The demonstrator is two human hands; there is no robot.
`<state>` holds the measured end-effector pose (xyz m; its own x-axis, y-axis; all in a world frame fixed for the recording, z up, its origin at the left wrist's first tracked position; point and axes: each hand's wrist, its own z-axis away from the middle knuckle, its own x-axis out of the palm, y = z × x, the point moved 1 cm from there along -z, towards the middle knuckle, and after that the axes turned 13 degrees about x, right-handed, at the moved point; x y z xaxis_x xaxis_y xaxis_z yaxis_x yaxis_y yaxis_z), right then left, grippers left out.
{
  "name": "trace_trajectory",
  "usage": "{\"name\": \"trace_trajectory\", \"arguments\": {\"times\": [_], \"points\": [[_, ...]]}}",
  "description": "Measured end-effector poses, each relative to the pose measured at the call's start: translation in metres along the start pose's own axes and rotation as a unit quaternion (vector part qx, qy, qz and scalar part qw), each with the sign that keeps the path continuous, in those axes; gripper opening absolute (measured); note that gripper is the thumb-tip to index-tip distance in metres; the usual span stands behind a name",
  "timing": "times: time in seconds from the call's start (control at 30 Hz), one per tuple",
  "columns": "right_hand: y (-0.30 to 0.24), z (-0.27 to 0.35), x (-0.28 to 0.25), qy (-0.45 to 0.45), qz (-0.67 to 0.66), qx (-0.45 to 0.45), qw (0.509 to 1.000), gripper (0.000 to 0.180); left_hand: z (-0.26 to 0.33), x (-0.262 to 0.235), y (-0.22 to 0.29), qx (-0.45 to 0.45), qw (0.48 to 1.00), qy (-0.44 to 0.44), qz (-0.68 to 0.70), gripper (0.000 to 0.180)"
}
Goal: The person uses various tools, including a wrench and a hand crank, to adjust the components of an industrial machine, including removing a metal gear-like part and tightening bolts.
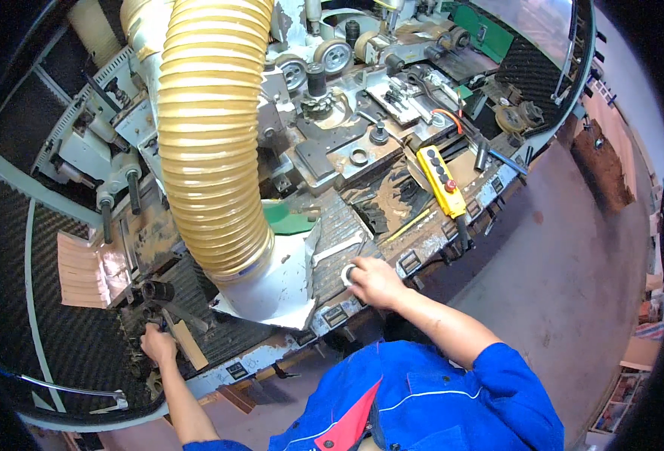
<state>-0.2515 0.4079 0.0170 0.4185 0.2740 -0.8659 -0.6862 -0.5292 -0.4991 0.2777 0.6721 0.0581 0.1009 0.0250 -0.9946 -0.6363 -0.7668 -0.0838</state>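
One wood strip (pixel 189 344), up-left axis, left hand (pixel 158 344) gripping

Ahead of you, a ribbed yellow hose (pixel 210 143) ran down into a grey hood (pixel 276 286) on the machine. A yellow pendant (pixel 442 180) with buttons lay on the machine bed to its right, near grey rollers (pixel 332 54). Pale wooden strips (pixel 80 269) sat stacked at your far left. The concrete floor (pixel 572 248) was to your right.
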Motion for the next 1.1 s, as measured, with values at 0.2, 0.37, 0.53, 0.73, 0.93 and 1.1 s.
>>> {"name": "trace_trajectory", "arguments": {"times": [0.2, 0.37, 0.53, 0.73, 0.93, 1.1], "points": [[0.022, -0.038, 0.026, -0.029, 0.052, -0.092, 0.994, 0.026, 0.088, -0.129, 0.113, 0.069, 0.907, 0.142, 0.391, 0.022], [-0.008, -0.058, -0.060, -0.211, -0.339, -0.059, 0.915, 0.039, 0.158, -0.194, 0.282, 0.242, 0.830, 0.178, 0.470, 0.022], [0.012, -0.097, -0.139, -0.360, -0.672, 0.011, 0.647, 0.060, 0.137, -0.205, 0.450, 0.464, 0.749, 0.211, 0.423, 0.035], [0.084, -0.171, -0.190, -0.224, -0.692, 0.042, 0.685, 0.056, 0.065, -0.216, 0.545, 0.534, 0.746, 0.228, 0.326, 0.045], [0.125, -0.349, -0.234, 0.042, -0.266, 0.043, 0.962, 0.060, -0.084, -0.232, 0.545, 0.379, 0.890, 0.250, -0.041, 0.061], [0.155, -0.468, -0.221, 0.094, -0.147, -0.020, 0.984, 0.062, -0.144, -0.195, 0.545, 0.347, 0.873, 0.343, -0.010, 0.045]]}}
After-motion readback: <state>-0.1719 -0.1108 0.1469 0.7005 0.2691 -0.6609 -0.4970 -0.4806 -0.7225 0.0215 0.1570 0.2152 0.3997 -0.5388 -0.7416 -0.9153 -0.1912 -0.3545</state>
